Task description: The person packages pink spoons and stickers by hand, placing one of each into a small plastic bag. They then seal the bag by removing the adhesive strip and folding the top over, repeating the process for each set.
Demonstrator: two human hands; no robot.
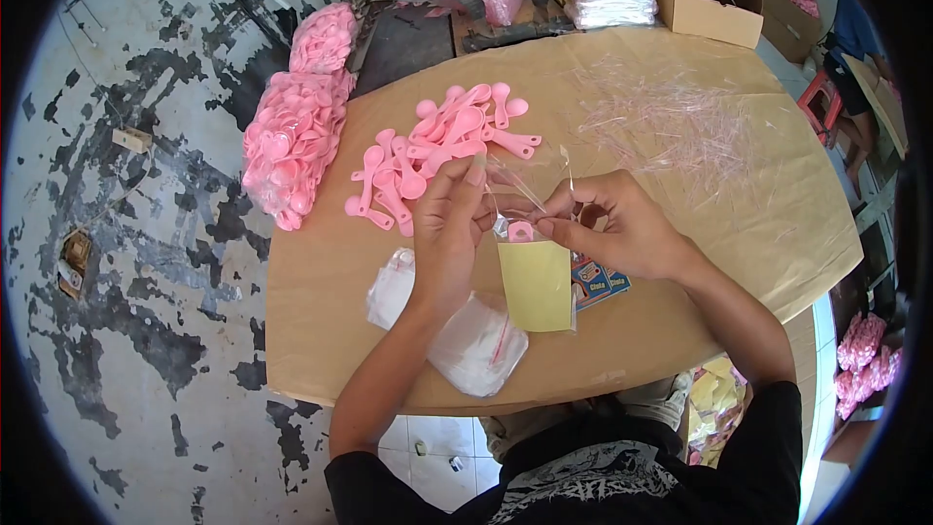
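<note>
As hands pinch pouch, long axis toward wearer.

Shows only a bit of the pink spoon inside the clear bag. Cannot read the printed card, half under the yellow card. Cuts off the person at the right edge.

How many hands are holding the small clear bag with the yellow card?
2. The left hand pinches the clear bag at its upper left edge; the right hand pinches its upper right edge, above the yellow card. No other hand shows near it.
</note>
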